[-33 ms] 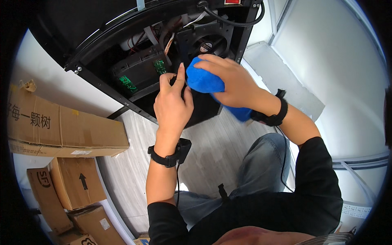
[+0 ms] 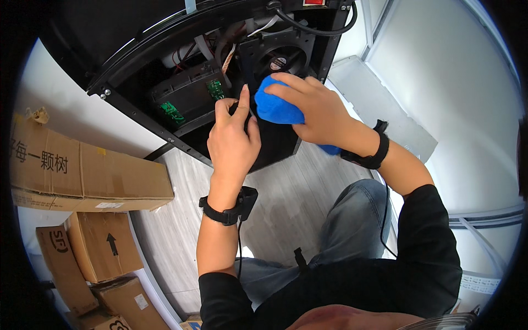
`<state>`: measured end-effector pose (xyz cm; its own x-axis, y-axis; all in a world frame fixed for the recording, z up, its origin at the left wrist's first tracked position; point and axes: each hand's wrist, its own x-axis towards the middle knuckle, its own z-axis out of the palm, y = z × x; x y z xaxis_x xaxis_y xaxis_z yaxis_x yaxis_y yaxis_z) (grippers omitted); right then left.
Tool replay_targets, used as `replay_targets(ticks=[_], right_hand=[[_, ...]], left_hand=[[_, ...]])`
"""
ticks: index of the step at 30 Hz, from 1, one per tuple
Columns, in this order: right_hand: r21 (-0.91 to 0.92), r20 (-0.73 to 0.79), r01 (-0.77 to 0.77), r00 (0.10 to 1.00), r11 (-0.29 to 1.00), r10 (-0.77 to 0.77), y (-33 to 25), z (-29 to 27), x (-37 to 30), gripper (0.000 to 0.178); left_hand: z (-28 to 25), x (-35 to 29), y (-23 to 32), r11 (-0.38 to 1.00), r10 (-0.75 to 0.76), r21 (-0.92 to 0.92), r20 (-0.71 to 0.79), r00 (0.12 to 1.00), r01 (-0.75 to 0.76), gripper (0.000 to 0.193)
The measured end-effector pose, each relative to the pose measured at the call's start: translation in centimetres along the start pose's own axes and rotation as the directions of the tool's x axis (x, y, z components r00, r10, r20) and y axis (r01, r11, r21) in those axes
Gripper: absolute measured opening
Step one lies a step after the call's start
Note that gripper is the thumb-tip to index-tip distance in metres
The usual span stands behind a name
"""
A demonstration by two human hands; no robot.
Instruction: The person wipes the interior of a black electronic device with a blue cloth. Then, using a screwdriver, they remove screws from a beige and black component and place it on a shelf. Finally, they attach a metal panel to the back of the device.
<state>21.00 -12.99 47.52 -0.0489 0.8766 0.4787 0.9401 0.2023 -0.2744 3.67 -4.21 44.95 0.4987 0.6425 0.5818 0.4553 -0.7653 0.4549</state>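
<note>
My right hand (image 2: 327, 113) grips a bunched blue cloth (image 2: 278, 104), and a loose end of it shows below my wrist. The cloth is beside a black fan (image 2: 280, 58) in the open back of a black cabinet-like machine (image 2: 264, 143). My left hand (image 2: 234, 137) is at the machine's opening, index finger raised and other fingers bent around a small dark part I cannot make out. Left of that hand, a black housing (image 2: 190, 88) carries green circuit boards (image 2: 172, 112). Both wrists wear black straps with cables.
Cardboard boxes (image 2: 104, 176) are stacked along the left side. A thick black power cord (image 2: 316, 30) loops over the machine's top right, near a red switch (image 2: 313, 2). At right, a grey panel (image 2: 385, 104) lies by the white wall. My bent knee (image 2: 357, 220) is below my right arm.
My right hand has shifted slightly right with the blue cloth, and less of the loose end shows beneath it. My left hand has stayed in place.
</note>
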Motion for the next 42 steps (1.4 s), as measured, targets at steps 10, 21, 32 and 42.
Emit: replay_targets(ticks=[10, 21, 32, 42], right_hand=[[0.295, -0.171, 0.026, 0.985, 0.955, 0.026, -0.3, 1.1, -0.3, 0.066], [-0.254, -0.415, 0.151, 0.875, 0.955, -0.248, -0.5, -3.2, 1.8, 0.066], [-0.217, -0.383, 0.249, 0.868, 0.944, -0.317, -1.5, -2.8, 3.5, 0.062], [-0.227, -0.19, 0.203, 0.95, 0.952, -0.248, -3.5, 0.0, 2.8, 0.061]], left_hand=[[0.5, 0.1, 0.0, 1.0, -0.01, -0.01, 0.011, 1.0, 0.01, 0.049], [0.5, 0.0, -0.4, 1.0, 0.021, 0.002, -0.021, 1.0, -0.021, 0.048], [0.3, -0.1, -0.2, 0.999, 0.023, -0.023, -0.02, 1.0, -0.023, 0.043], [0.3, -0.1, -1.3, 0.996, 0.073, -0.055, -0.002, 0.997, -0.073, 0.018]])
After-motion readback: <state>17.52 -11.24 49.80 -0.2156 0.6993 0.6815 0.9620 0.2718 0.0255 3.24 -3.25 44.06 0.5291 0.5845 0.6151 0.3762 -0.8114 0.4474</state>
